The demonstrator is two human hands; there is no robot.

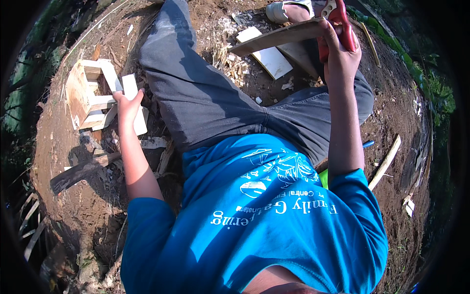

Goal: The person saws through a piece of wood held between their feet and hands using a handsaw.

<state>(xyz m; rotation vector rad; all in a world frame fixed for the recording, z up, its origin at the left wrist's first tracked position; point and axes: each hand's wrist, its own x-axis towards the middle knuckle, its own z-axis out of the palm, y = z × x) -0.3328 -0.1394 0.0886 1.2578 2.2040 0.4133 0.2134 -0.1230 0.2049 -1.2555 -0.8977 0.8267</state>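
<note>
My right hand is raised at the upper right, closed round the red handle of a handsaw. The saw's blade points left, above my bent leg and a pale board on the ground. At the left, my left hand grips a short pale wooden board between thumb and fingers; part of the board is hidden under the hand. Just left of it stands a small open box-like frame of pale wood slats, close to my fingers.
Wood chips litter the soil between my legs. A dark, charred-looking piece of wood lies at the left. On the right are a pale stick and a small blue object. A sandalled foot shows at the top.
</note>
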